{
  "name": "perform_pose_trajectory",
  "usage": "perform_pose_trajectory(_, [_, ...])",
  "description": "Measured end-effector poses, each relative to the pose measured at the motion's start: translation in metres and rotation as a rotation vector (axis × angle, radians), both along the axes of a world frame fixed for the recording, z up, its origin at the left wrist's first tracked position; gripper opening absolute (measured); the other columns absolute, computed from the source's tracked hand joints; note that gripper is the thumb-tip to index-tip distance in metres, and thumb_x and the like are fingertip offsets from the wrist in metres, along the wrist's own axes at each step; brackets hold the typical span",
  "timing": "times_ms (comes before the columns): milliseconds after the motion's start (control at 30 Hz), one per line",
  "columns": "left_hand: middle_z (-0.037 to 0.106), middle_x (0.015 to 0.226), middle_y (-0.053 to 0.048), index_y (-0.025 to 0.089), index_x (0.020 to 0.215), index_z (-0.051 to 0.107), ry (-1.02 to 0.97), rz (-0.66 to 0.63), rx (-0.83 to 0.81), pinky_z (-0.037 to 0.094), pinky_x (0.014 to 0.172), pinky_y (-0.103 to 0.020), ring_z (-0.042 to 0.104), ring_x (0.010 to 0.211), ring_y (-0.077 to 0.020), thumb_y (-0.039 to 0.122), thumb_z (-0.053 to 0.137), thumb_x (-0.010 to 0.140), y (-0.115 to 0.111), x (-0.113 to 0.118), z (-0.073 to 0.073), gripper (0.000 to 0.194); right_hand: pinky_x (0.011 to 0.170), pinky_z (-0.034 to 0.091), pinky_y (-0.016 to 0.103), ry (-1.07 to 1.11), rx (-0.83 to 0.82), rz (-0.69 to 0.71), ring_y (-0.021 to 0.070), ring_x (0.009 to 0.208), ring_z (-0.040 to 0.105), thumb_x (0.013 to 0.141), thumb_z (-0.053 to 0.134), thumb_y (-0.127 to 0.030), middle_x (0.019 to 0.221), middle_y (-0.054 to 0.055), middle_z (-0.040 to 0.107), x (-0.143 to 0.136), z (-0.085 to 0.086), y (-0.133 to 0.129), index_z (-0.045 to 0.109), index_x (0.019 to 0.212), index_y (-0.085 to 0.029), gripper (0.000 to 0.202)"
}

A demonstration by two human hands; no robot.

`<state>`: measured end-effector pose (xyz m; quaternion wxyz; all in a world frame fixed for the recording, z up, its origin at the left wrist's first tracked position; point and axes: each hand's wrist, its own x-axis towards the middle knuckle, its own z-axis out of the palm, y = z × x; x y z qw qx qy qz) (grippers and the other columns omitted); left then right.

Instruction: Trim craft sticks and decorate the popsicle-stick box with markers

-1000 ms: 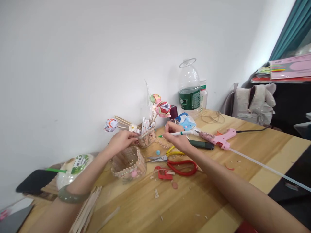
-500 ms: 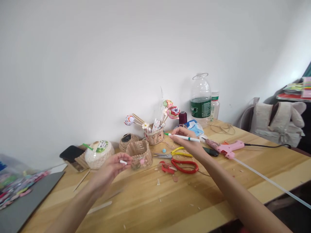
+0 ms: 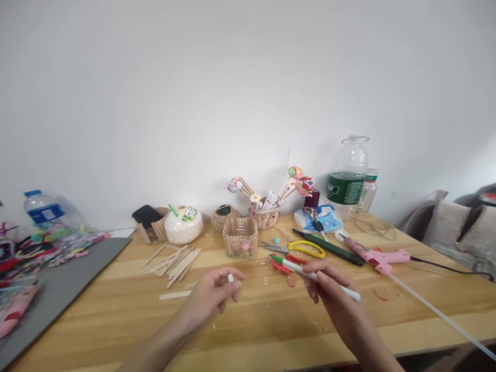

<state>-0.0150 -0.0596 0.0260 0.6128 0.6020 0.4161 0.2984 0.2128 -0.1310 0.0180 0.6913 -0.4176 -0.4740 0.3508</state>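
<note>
marker pen (image 3: 315, 277) slants in right hand (image 3: 333, 294) fingers; left hand (image 3: 215, 292) fingers pinch its white cap (image 3: 231, 278).

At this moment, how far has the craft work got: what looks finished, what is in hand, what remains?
Looks done: a popsicle-stick basket stands assembled on the table, and paper flowers sit in a second holder. In hand: the right hand holds an uncapped green-tipped marker; the left hand pinches its white cap. Left: loose sticks lie unused, and nothing shows marker lines yet.
</note>
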Motion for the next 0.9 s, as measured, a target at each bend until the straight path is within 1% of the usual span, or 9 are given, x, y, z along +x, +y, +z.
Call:
perform_pose_trajectory(67, [0.059,0.060,0.001,0.015,0.092,0.062,-0.005,-0.026,0.040,0.036,0.046,-0.020,0.052,0.058,-0.0132,0.039,0.071,0.060,-0.004,-0.001,0.001,0.041,0.042,0.035,0.023,-0.002,-0.005,0.035,0.0133,0.047,0.046,0.072,0.066,-0.047,0.052,0.000,0.055,-0.010,0.001,-0.005,0.069,0.073,-0.021,0.026])
perform_pose_trajectory(133, [0.059,0.062,0.002,0.017,0.099,0.058,-0.012,-0.014,0.052,0.038,0.050,-0.022,0.052,0.059,-0.0136,0.030,0.070,0.061,-0.008,-0.003,-0.001,0.042,0.042,0.034,0.023,-0.054,-0.043,0.055,0.0129,0.046,0.046,0.073,0.066,-0.044,0.050,-0.001,0.055,-0.017,0.002,-0.009,0.068,0.072,-0.022,0.022])
perform_pose_trajectory(233, [0.059,0.061,0.003,0.018,0.080,0.058,0.024,0.027,0.119,0.039,0.056,-0.023,0.051,0.058,-0.0122,0.021,0.069,0.061,-0.012,-0.005,-0.003,0.022,0.042,0.032,0.022,-0.151,-0.086,0.087,0.0118,0.045,0.044,0.075,0.065,-0.042,0.049,-0.001,0.054,-0.026,0.003,-0.013,0.062,0.064,-0.021,0.024])
perform_pose_trajectory(333, [0.059,0.063,0.001,0.018,0.062,0.058,0.064,0.047,0.194,0.039,0.058,-0.024,0.052,0.061,-0.0134,0.023,0.070,0.061,-0.014,-0.007,-0.003,0.013,0.043,0.032,0.022,-0.222,-0.086,0.095,0.0117,0.046,0.043,0.077,0.062,-0.044,0.050,-0.001,0.053,-0.032,0.004,-0.013,0.059,0.060,-0.020,0.029])
perform_pose_trajectory(500, [0.058,0.063,0.000,0.018,0.065,0.066,0.080,0.065,0.235,0.038,0.057,-0.024,0.051,0.062,-0.0145,0.024,0.071,0.060,-0.015,-0.012,-0.004,0.009,0.043,0.032,0.022,-0.254,-0.131,0.100,0.0120,0.046,0.044,0.075,0.063,-0.047,0.049,-0.001,0.052,-0.041,0.004,-0.012,0.058,0.057,-0.019,0.034])
perform_pose_trajectory(600, [0.058,0.065,-0.001,0.017,0.069,0.070,0.089,0.034,0.314,0.038,0.058,-0.024,0.051,0.064,-0.0149,0.025,0.070,0.063,-0.016,-0.017,-0.006,0.009,0.045,0.033,0.021,-0.173,-0.175,0.088,0.0112,0.046,0.043,0.072,0.065,-0.049,0.048,-0.001,0.052,-0.046,0.002,-0.014,0.057,0.055,-0.018,0.036])
perform_pose_trajectory(733, [0.056,0.077,-0.003,0.018,0.070,0.073,0.082,0.003,0.406,0.037,0.058,-0.023,0.051,0.069,-0.0149,0.027,0.069,0.066,-0.018,-0.026,-0.008,0.011,0.045,0.033,0.020,-0.045,-0.166,0.094,0.0099,0.046,0.042,0.073,0.066,-0.050,0.047,-0.002,0.050,-0.048,-0.006,-0.018,0.057,0.055,-0.018,0.037])
perform_pose_trajectory(800, [0.055,0.075,-0.003,0.018,0.071,0.073,0.054,0.027,0.365,0.037,0.057,-0.022,0.050,0.066,-0.0137,0.028,0.069,0.067,-0.021,-0.030,-0.008,0.012,0.045,0.033,0.020,-0.023,-0.147,0.093,0.0098,0.046,0.042,0.074,0.064,-0.049,0.048,-0.002,0.051,-0.049,-0.012,-0.021,0.060,0.058,-0.019,0.034])
perform_pose_trajectory(900, [0.057,0.068,-0.001,0.016,0.074,0.071,-0.052,0.085,0.183,0.038,0.056,-0.021,0.047,0.060,-0.0116,0.034,0.070,0.066,-0.026,-0.034,-0.009,0.020,0.046,0.035,0.019,-0.034,-0.092,0.061,0.0100,0.049,0.045,0.074,0.067,-0.047,0.052,-0.002,0.053,-0.054,-0.017,-0.028,0.065,0.063,-0.021,0.028])
